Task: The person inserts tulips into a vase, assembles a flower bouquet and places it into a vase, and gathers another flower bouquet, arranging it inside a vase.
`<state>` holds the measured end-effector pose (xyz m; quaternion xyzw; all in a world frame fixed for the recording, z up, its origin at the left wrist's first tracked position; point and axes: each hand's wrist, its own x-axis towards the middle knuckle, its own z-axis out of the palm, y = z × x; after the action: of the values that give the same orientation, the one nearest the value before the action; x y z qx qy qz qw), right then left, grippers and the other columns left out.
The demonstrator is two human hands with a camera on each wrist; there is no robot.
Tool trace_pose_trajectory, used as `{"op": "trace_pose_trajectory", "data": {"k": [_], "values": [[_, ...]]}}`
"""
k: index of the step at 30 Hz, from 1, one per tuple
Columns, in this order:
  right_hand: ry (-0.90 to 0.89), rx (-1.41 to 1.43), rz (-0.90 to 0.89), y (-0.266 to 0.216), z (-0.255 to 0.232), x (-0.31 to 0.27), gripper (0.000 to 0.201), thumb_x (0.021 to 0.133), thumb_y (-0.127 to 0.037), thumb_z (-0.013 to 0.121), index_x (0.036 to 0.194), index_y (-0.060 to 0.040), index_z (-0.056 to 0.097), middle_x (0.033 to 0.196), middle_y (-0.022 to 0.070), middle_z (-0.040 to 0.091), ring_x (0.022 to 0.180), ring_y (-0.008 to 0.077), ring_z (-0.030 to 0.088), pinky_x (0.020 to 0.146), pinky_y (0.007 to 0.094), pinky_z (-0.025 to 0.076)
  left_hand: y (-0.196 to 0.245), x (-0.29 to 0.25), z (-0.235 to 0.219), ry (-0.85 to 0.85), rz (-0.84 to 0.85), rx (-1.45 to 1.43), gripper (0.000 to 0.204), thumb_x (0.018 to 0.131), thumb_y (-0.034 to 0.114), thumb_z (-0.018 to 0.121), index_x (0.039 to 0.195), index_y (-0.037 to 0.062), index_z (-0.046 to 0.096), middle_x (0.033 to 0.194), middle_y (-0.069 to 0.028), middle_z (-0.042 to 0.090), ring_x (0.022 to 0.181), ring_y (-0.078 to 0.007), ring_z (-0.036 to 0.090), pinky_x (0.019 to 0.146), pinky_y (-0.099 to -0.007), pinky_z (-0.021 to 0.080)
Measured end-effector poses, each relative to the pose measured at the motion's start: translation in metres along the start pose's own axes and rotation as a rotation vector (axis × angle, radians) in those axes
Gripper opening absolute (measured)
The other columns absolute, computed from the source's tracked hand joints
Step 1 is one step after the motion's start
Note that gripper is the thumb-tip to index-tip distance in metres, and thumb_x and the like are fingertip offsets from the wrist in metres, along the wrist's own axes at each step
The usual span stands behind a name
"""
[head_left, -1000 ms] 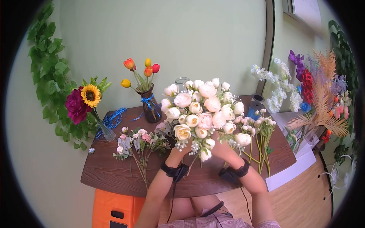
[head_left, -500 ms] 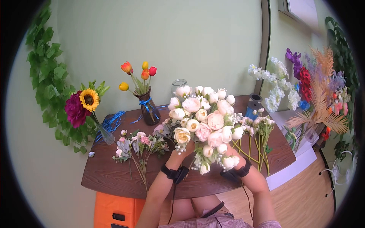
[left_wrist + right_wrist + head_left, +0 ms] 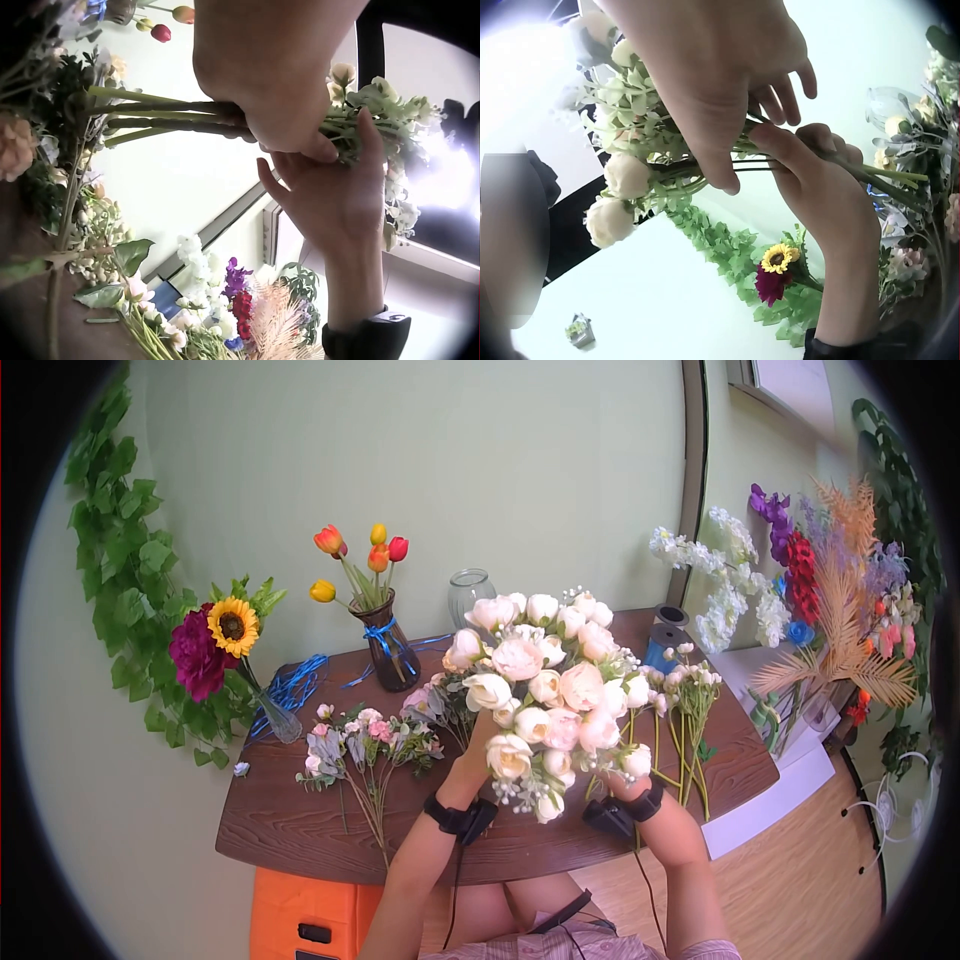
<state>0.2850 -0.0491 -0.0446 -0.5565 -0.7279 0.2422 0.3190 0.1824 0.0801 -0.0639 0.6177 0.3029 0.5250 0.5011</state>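
Note:
A round bouquet of white and pale pink peonies (image 3: 545, 685) is held up over the front of the table. My left hand (image 3: 825, 187) grips its green stems (image 3: 176, 124) in a bundle below the blooms. Just above that grip, my right hand (image 3: 330, 199) touches the upper stems, its fingers fairly straight and its thumb spread apart. In the right wrist view the right thumb lies along the near side of the stems, under the leaves. The blooms hide most of both hands in the head view.
On the dark wooden table (image 3: 300, 840) lie pink flower sprays (image 3: 370, 740) at left and white rosebud stems (image 3: 690, 700) at right. Behind stand a tulip vase (image 3: 392, 645), a clear glass jar (image 3: 468, 595), blue ribbon (image 3: 300, 690) and a sunflower vase (image 3: 278, 715).
The bouquet has dropped slightly and tilted over, swinging a little to the right, so the glass jar behind shows more. My left hand keeps its grip; the right hand has shifted slightly around the stems.

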Motion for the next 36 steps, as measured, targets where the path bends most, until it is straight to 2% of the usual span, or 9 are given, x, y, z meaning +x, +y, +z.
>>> {"op": "trace_pose_trajectory", "data": {"k": [2, 3, 4, 5, 6, 7, 16, 23, 36], "values": [[-0.005, 0.013, -0.014, -0.003, -0.003, 0.008, 0.045, 0.074, -0.018, 0.061, 0.113, -0.0027, 0.047, 0.112, 0.0161, 0.048, 0.102, 0.0322, 0.046, 0.086, 0.0379, 0.040, -0.003, -0.004, -0.004, 0.008, 0.000, 0.001, 0.018, 0.081, 0.011, 0.054, 0.072, 0.0076, 0.039, 0.067, 0.0023, 0.037, 0.061, -0.0065, 0.036, 0.054, -0.0206, 0.031], [-0.009, 0.019, -0.021, -0.002, -0.001, -0.006, 0.045, 0.074, -0.018, 0.061, 0.113, -0.0027, 0.047, 0.112, 0.0161, 0.048, 0.102, 0.0320, 0.046, 0.086, 0.0378, 0.040, -0.004, -0.048, -0.035, 0.013, 0.000, 0.002, 0.018, 0.081, 0.011, 0.054, 0.072, 0.0076, 0.039, 0.067, 0.0023, 0.037, 0.061, -0.0065, 0.036, 0.054, -0.0206, 0.031], [-0.012, 0.025, -0.029, -0.004, 0.000, -0.003, 0.045, 0.074, -0.018, 0.061, 0.113, -0.0027, 0.047, 0.112, 0.0160, 0.048, 0.102, 0.0318, 0.046, 0.086, 0.0377, 0.040, -0.002, 0.002, 0.002, 0.018, 0.001, 0.002, 0.018, 0.081, 0.011, 0.054, 0.072, 0.0076, 0.039, 0.067, 0.0023, 0.037, 0.061, -0.0065, 0.036, 0.054, -0.0206, 0.031], [-0.016, 0.031, -0.038, -0.010, -0.001, 0.021, 0.045, 0.074, -0.018, 0.061, 0.113, -0.0027, 0.047, 0.112, 0.0159, 0.048, 0.102, 0.0316, 0.046, 0.086, 0.0376, 0.040, -0.002, 0.005, 0.004, 0.024, 0.001, 0.003, 0.018, 0.081, 0.011, 0.054, 0.071, 0.0076, 0.039, 0.067, 0.0023, 0.037, 0.061, -0.0065, 0.036, 0.054, -0.0206, 0.031], [-0.020, 0.038, -0.046, -0.001, -0.001, 0.011, 0.045, 0.074, -0.018, 0.061, 0.113, -0.0027, 0.047, 0.112, 0.0159, 0.048, 0.102, 0.0314, 0.046, 0.086, 0.0375, 0.040, -0.027, -0.050, -0.048, 0.030, 0.000, 0.004, 0.018, 0.081, 0.011, 0.054, 0.071, 0.0076, 0.039, 0.066, 0.0023, 0.037, 0.061, -0.0065, 0.036, 0.054, -0.0206, 0.031], [-0.024, 0.045, -0.053, -0.002, 0.000, 0.013, 0.045, 0.074, -0.018, 0.061, 0.113, -0.0026, 0.047, 0.112, 0.0158, 0.048, 0.102, 0.0312, 0.046, 0.086, 0.0374, 0.040, -0.029, -0.053, -0.050, 0.035, 0.000, 0.005, 0.018, 0.081, 0.011, 0.054, 0.071, 0.0076, 0.040, 0.066, 0.0023, 0.037, 0.061, -0.0065, 0.036, 0.054, -0.0207, 0.031], [-0.055, 0.103, -0.109, 0.003, -0.001, 0.016, 0.045, 0.075, -0.018, 0.060, 0.114, -0.0025, 0.046, 0.112, 0.0153, 0.048, 0.102, 0.0294, 0.046, 0.086, 0.0363, 0.040, -0.037, -0.048, -0.046, 0.073, -0.009, 0.004, 0.018, 0.080, 0.011, 0.054, 0.071, 0.0076, 0.040, 0.066, 0.0023, 0.037, 0.061, -0.0064, 0.036, 0.053, -0.0207, 0.031], [-0.070, 0.153, -0.149, 0.032, 0.001, -0.018, 0.045, 0.075, -0.018, 0.059, 0.115, -0.0024, 0.046, 0.112, 0.0148, 0.048, 0.102, 0.0281, 0.046, 0.086, 0.0355, 0.040, -0.046, -0.053, -0.054, 0.094, -0.017, 0.009, 0.018, 0.080, 0.011, 0.054, 0.070, 0.0076, 0.040, 0.065, 0.0023, 0.037, 0.060, -0.0064, 0.036, 0.053, -0.0207, 0.031], [-0.119, 0.235, -0.235, 0.018, 0.005, 0.016, 0.044, 0.076, -0.018, 0.058, 0.116, -0.0023, 0.045, 0.112, 0.0140, 0.047, 0.102, 0.0256, 0.046, 0.086, 0.0341, 0.040, -0.056, -0.048, -0.064, 0.156, -0.028, 0.010, 0.018, 0.080, 0.010, 0.054, 0.069, 0.0076, 0.040, 0.065, 0.0024, 0.037, 0.059, -0.0063, 0.036, 0.052, -0.0208, 0.030]]}}
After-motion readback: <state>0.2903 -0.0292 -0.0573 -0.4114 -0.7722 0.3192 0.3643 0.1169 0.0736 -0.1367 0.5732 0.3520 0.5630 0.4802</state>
